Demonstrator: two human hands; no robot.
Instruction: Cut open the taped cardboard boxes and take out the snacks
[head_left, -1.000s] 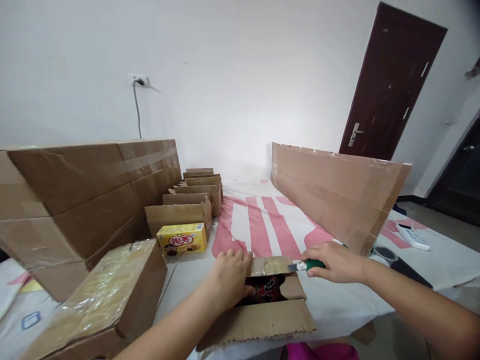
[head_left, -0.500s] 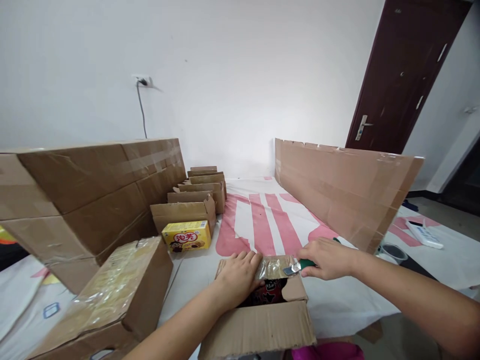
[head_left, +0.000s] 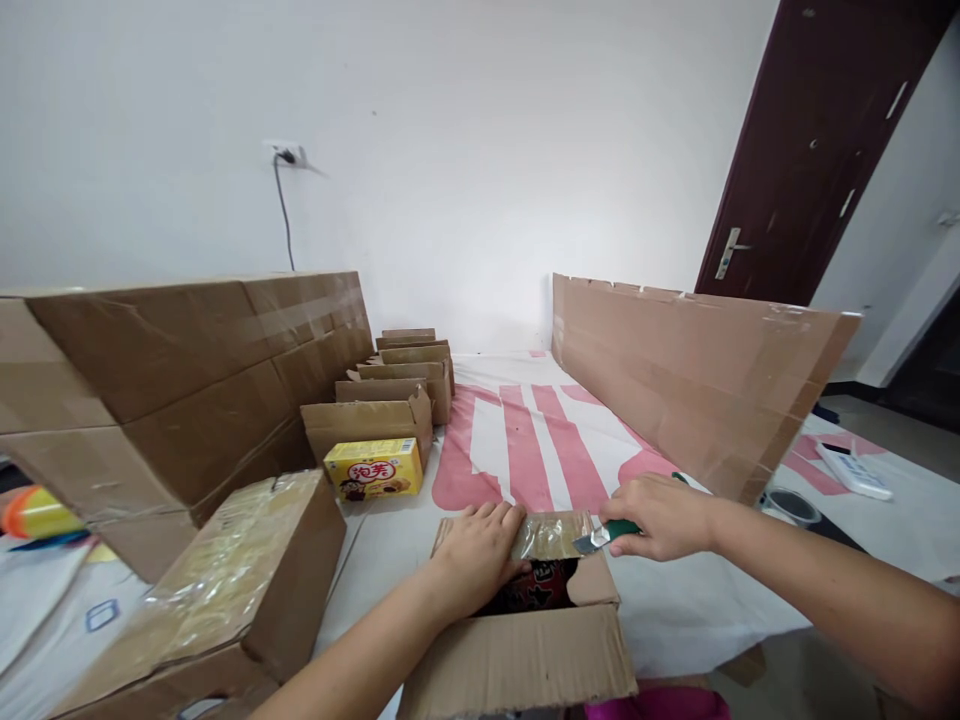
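A pink-and-white cloth covers the counter (head_left: pixel 660 600), which runs back to a pale wall (head_left: pixel 465 180) with a socket (head_left: pixel 281 155) and a plugged-in cord (head_left: pixel 283 215). At the far left lies an orange-and-yellow object (head_left: pixel 41 513); next comes a tall barrier of large cardboard (head_left: pixel 187 360), with a taped carton (head_left: pixel 225 560) in front of it. To its right a yellow snack box (head_left: pixel 373 470) stands before a receding row of cardboard holders (head_left: pixel 364 420). Farther right are an upright cardboard panel (head_left: pixel 675 370), a roll of tape (head_left: pixel 791 507), a dark red door (head_left: pixel 810 150) and a white device (head_left: pixel 855 470).

The person's left hand (head_left: pixel 480 555) is partly curled on the opened carton (head_left: pixel 517 655) at the counter's near edge, fingers over its far flap and thumb at the opening; whether it pinches the flap or merely rests there cannot be told. The right hand (head_left: pixel 656 517) is closed around a green-handled utility knife (head_left: pixel 622 527), its blade pointing left at the right end of the taped far flap and seemingly touching it.

The orange-and-yellow object is cut off by the frame. The left hand and forearm hide the opened carton's left part. Inside, only a patch of dark packaging (head_left: pixel 536 590) with red and pale marks shows. Something magenta (head_left: pixel 660 703) is cropped at the bottom edge.
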